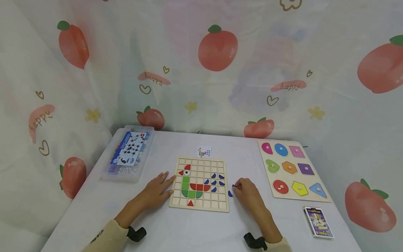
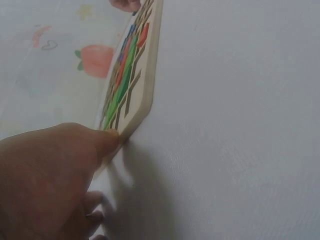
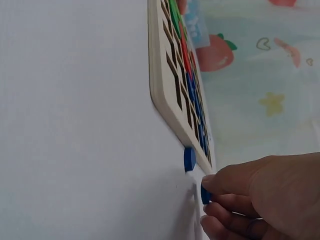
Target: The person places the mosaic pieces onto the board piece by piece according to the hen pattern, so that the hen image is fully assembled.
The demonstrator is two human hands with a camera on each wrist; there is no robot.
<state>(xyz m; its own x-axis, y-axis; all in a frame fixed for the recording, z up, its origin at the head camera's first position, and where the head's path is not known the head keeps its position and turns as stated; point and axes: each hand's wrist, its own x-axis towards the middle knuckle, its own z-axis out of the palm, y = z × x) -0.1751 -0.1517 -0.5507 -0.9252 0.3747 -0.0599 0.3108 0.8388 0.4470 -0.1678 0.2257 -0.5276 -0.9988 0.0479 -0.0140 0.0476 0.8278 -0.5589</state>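
A wooden grid board [image 1: 211, 206] lies mid-table, its cells partly filled with red, green and blue pieces and a round eye piece [image 1: 186, 173] that form a bird. My left hand [image 1: 154, 190] rests at the board's left edge, fingers spread, with the thumb touching the rim in the left wrist view. Right of the board, my right hand [image 1: 248, 196] pinches a small blue piece [image 3: 204, 192] between thumb and fingers. Another blue piece [image 3: 189, 159] with a curved side lies on the table beside the board's edge. Several similar blue pieces [image 1: 214, 182] sit in the right-hand cells.
Behind the board lies a small picture card [image 1: 204, 151] showing a bird. A clear plastic case [image 1: 126, 175] stands back left. At right are a shape puzzle board [image 1: 280, 168] with knobbed pieces and a card box [image 1: 318, 222]. A fruit-printed cloth [image 1: 217, 98] hangs behind the table.
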